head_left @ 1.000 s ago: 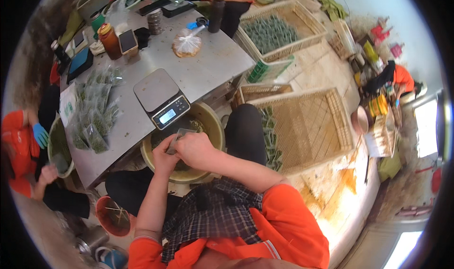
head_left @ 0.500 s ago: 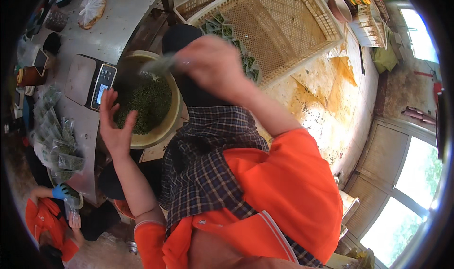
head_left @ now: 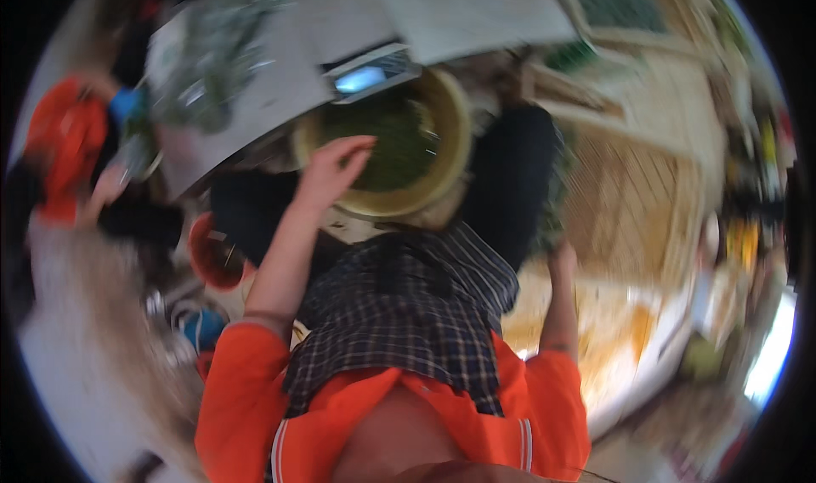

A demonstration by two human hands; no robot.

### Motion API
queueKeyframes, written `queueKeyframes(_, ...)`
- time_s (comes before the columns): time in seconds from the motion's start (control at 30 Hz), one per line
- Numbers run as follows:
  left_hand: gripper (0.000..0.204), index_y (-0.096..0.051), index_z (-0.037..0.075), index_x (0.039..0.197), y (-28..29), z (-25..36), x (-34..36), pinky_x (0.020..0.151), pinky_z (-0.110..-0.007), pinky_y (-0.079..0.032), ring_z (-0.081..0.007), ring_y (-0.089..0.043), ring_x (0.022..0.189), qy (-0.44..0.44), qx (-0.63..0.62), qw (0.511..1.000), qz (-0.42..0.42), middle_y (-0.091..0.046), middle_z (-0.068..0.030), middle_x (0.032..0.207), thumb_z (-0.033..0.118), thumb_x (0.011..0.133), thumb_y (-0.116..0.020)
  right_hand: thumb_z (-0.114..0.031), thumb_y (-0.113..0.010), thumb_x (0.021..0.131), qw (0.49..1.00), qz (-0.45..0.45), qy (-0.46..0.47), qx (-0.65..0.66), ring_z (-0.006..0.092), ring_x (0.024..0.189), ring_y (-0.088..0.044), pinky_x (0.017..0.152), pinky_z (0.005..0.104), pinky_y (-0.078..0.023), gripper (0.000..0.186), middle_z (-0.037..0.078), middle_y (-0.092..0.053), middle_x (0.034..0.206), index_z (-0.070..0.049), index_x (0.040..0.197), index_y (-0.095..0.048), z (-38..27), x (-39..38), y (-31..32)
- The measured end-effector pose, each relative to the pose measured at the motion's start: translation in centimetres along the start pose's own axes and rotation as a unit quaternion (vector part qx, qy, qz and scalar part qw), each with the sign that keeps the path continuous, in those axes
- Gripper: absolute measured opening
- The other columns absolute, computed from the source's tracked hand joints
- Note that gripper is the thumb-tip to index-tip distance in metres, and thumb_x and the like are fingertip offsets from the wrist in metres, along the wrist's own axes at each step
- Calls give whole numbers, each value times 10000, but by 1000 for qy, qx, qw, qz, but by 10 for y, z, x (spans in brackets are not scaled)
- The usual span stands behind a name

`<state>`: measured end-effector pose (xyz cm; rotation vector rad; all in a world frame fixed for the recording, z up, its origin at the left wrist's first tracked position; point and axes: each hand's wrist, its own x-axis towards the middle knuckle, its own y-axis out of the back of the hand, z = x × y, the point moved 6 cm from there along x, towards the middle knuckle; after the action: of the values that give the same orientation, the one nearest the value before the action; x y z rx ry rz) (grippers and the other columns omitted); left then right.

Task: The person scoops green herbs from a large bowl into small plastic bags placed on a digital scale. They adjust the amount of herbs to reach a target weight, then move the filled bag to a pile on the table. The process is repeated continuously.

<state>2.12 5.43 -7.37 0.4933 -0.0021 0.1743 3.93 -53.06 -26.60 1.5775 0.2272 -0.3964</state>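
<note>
My left hand [head_left: 333,170] is held over the near left part of a round yellowish basin [head_left: 463,143]. Its fingers are stretched out, thumb apart, with nothing in them. Small dark-green plant pieces [head_left: 391,156] lie inside the basin, which stands between my knees. Down at my right side, my right hand [head_left: 563,260] is beside the near left edge of a slatted plastic crate [head_left: 629,198]. A blurred row of green-filled clear packets [head_left: 552,198] runs along that edge, close to the fingers. Those fingers are smeared and partly hidden, so whether they hold a packet is unclear.
A scale with a lit display [head_left: 361,79] stands at the metal table's [head_left: 476,16] edge, overhanging the basin. Clear packets [head_left: 212,67] are piled on the table's left. At far left sits a co-worker in orange [head_left: 64,147]. A red bucket [head_left: 212,249] stands by my left leg.
My right hand has gone from above my right knee down to the crate's edge. The blurred pale-green thing it held no longer shows clearly. My left hand stays at the basin; the view has turned.
</note>
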Motion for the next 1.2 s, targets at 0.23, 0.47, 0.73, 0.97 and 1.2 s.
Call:
queueKeyframes(0.23, 253, -626, 71, 1070, 204, -103, -11, 762, -349, -502, -219, -630, 796, -2, 131, 802, 583, -670, -102, 954, 181, 845, -656, -308, -660, 800, 997, 29, 40, 57, 349, 815, -654, 731, 412, -501, 322, 219, -662, 840, 3, 883, -649, 29, 55, 32)
queueKeyframes(0.47, 161, -676, 4, 925, 274, -157, 10, 788, -368, -493, -305, -646, 852, 153, 165, 803, 552, -682, -159, 907, 128, 849, -606, -90, -593, 882, 852, 296, 207, 379, 190, 866, -653, 776, 322, -501, 196, 123, -692, 933, 18, 1030, -661, -205, 33, 255)
queueKeyframes(0.73, 132, -645, 73, 925, 146, 11, 106, 884, -389, -438, -286, -571, 980, -168, 192, 902, 349, -644, -100, 960, 33, 860, -538, -136, -615, 833, 855, -72, 468, 211, 321, 862, -660, 767, 393, -523, 175, 169, -676, 947, -56, 974, -681, -461, -16, 196)
queueKeyframes(0.97, 267, -630, 122, 1083, 55, 25, 142, 992, -390, -401, -297, -510, 1156, -212, 168, 948, 169, -613, -91, 1122, 15, 865, -518, -179, -541, 836, 872, -192, 439, -100, 349, 906, -647, 827, 431, -511, 254, 182, -674, 956, -60, 1011, -681, -475, 7, -50)
queueKeyframes(1.2, 244, -620, 42, 1136, 80, -22, 65, 892, -281, -455, -163, -608, 1007, -15, -42, 980, 195, -664, -59, 1048, 66, 946, -470, -242, -547, 860, 861, -223, 452, 63, 370, 1000, -608, 856, 455, -489, 360, 232, -639, 1046, -79, 1178, -589, -489, -62, -56)
